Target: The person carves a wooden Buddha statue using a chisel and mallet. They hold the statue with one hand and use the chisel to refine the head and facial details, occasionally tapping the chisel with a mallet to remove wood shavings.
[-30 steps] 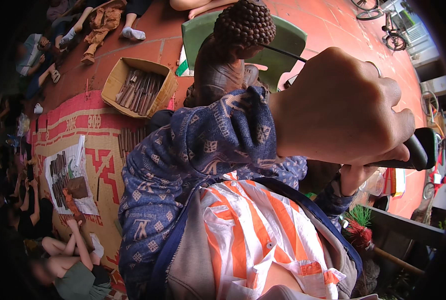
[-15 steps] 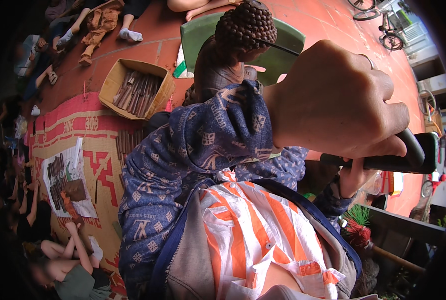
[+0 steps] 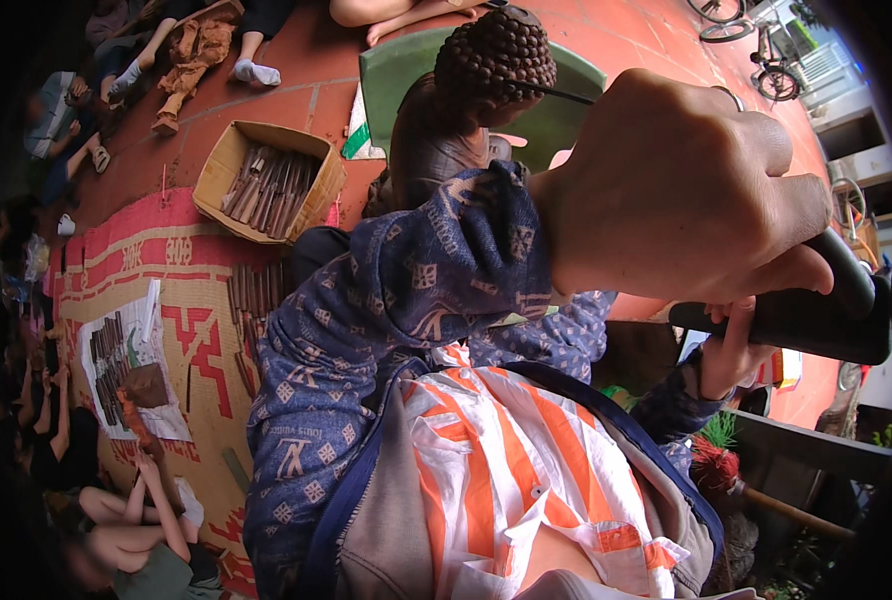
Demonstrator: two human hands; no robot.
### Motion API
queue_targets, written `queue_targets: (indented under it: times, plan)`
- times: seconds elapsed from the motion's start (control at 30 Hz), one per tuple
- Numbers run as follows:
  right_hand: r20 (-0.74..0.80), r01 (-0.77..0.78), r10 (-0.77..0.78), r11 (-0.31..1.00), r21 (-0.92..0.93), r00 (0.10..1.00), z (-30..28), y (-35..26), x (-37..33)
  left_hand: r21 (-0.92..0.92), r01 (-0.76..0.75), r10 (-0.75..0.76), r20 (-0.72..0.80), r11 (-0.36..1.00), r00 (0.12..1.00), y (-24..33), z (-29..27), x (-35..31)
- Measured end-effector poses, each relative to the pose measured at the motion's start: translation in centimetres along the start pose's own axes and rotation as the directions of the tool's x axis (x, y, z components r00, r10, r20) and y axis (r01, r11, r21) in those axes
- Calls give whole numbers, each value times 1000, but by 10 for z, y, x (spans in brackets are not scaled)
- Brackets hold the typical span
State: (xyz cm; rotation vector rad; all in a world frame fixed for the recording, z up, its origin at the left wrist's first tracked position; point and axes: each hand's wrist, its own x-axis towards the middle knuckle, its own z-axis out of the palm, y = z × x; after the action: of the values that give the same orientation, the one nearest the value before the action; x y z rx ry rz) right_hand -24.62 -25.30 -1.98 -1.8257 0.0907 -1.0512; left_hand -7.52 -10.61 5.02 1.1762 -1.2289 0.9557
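Note:
A dark brown wood carving of a figure (image 3: 494,58) with rows of round curls on its head rises in front of me. My left hand (image 3: 691,190) is closed in a fist around a carving chisel (image 3: 568,95). The chisel's thin shaft runs to the face of the carved head, and its rounded black butt sticks out beyond my fingers. Lower and to the right, my right hand (image 3: 738,350) is wrapped round a black, club-shaped mallet (image 3: 831,332). The mallet's thick end lies close to the chisel butt; I cannot tell whether they touch.
Behind the carving is a green plastic chair (image 3: 391,75). To the left stand a cardboard box (image 3: 266,229) of tools and a white sheet (image 3: 173,415) with more tools on a patterned mat (image 3: 126,265). Other people sit along the left. At lower right is a red-and-green brush (image 3: 716,460).
The mallet and my right hand have shifted slightly right and down. My left fist with the chisel has moved a little to the right. The carving has barely shifted in view.

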Motion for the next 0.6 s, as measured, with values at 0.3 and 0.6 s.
queue_targets:
  times: [0.3, 0.6]
  plan:
    - [-46, -597, 604, 795, 107, 796, 34, 34, -19, -59, 236, -190, 422, 970, 887, 62, -38, -17]
    - [46, -536, 536, 830, 156, 843, 54, 45, -45, -241, 19, 95, 456, 970, 885, 58, -58, -44]
